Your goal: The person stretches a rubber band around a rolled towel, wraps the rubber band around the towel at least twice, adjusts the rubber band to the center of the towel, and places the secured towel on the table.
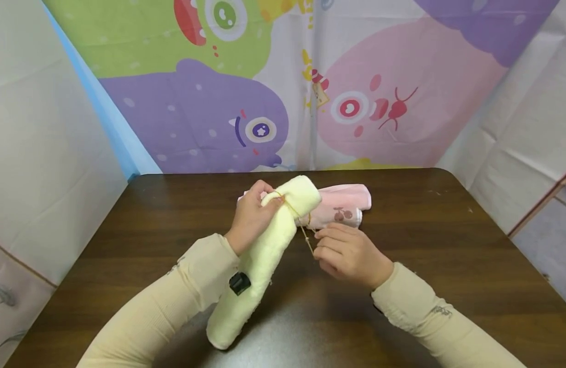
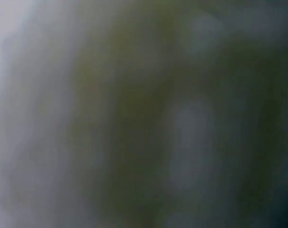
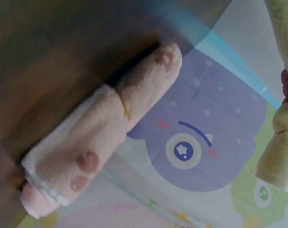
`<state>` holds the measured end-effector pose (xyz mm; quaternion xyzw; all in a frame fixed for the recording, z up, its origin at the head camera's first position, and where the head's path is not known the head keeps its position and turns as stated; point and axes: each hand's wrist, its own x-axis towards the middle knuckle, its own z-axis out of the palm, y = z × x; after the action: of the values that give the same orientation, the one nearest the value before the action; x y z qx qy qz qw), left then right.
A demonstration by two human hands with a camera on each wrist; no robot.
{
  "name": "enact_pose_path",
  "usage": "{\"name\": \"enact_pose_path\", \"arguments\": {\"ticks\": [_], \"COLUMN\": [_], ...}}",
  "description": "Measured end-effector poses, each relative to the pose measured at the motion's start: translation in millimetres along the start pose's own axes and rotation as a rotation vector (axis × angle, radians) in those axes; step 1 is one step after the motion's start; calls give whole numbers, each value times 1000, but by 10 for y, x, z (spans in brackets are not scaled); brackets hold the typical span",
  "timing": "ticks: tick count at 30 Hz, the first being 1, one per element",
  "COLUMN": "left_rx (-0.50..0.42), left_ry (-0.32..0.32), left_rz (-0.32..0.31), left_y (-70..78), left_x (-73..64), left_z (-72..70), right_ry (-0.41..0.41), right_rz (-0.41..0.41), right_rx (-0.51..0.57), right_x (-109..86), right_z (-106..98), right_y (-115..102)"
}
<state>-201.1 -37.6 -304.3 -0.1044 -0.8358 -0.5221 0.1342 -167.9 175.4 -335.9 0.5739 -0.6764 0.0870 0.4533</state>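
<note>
A pale yellow rolled towel (image 1: pixel 264 260) slants up from the table, gripped near its upper end by my left hand (image 1: pixel 253 217). Around that end runs a thin tan string (image 1: pixel 305 235), which pulls the towel in to a narrow waist. My right hand (image 1: pixel 345 253) pinches the string's loose part just right of the towel. In the right wrist view the yellow towel (image 3: pixel 277 164) shows at the right edge with some left fingertips (image 3: pixel 287 85). The left wrist view is too blurred to make anything out.
Behind the yellow towel lies a pale pink rolled towel (image 1: pixel 329 217) with a brownish print, tied with its own string (image 3: pixel 123 103). Plain pink cloth (image 1: pixel 349 194) lies right behind it. A black clip-like piece (image 1: pixel 239 282) sits by my left wrist. A cartoon-printed curtain (image 1: pixel 209 117) backs the brown table (image 1: pixel 448 230).
</note>
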Motion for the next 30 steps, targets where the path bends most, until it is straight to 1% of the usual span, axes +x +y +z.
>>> {"name": "enact_pose_path", "arguments": {"ticks": [4, 7, 9, 11, 13, 14, 19, 21, 24, 27, 30], "left_rx": [14, 27, 39, 47, 52, 50, 52, 65, 86, 101, 148], "left_ry": [0, -10, -23, -31, -32, -32, -28, -35, -50, -61, -96], "left_rz": [-5, 11, 28, 37, 41, 37, 14, 13, 13, 22, 96], "left_y": [2, 9, 9, 1, -23, -33, -93, -103, -117, -149, -187], "left_x": [-6, -11, -12, -15, -20, -22, -31, -33, -39, -47, -49], "left_z": [-11, -15, -24, -47, -80, -101, -194, -210, -205, -226, -224], "right_ry": [72, 129, 159, 162, 133, 110, -20, -71, -144, -169, -172], "right_rz": [159, 274, 338, 379, 421, 436, 484, 491, 499, 480, 415], "right_rx": [46, 64, 68, 59, 22, -19, -260, -319, -350, -366, -387], "right_x": [39, 69, 84, 93, 98, 100, 95, 92, 91, 137, 196], "right_z": [1, -3, -6, -8, -11, -16, -36, -55, -91, -99, -103], "right_y": [-33, -44, -42, -35, -25, -20, 10, 15, 6, -18, -43]}}
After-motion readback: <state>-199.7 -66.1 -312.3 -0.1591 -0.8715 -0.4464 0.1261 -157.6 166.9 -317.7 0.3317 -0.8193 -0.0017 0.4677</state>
